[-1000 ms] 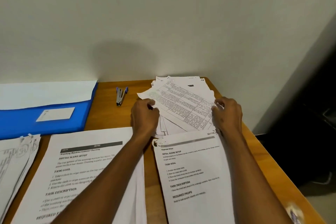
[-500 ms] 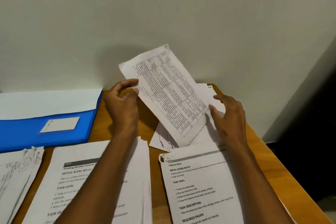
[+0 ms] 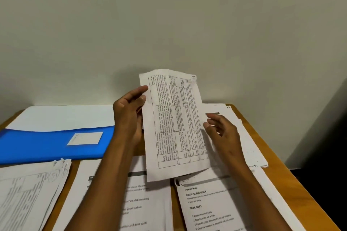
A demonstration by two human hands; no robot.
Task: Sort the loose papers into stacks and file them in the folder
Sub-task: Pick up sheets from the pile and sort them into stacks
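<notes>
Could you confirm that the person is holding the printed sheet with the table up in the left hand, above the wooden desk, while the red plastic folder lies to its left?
Not quite: the head view shows the plastic folder is blue, not red. The left hand does hold the printed sheet with the table above the wooden desk.

A sheet printed with a table (image 3: 176, 124) stands nearly upright above the desk, its text running sideways and its top right corner crumpled. Behind it, toward the wall, lies a loose pile of white papers (image 3: 242, 129), fanned and uneven. Three sorted stacks line the near edge: one headed "Organize Bread" (image 3: 212, 204) on the right, a typed stack with a dark header bar (image 3: 139, 204) in the middle, and a stack of scribbled, stapled pages (image 3: 32, 193) at far left. The blue folder (image 3: 45, 146) lies open at the back left, a white label on its cover and a white sheet inside.
</notes>
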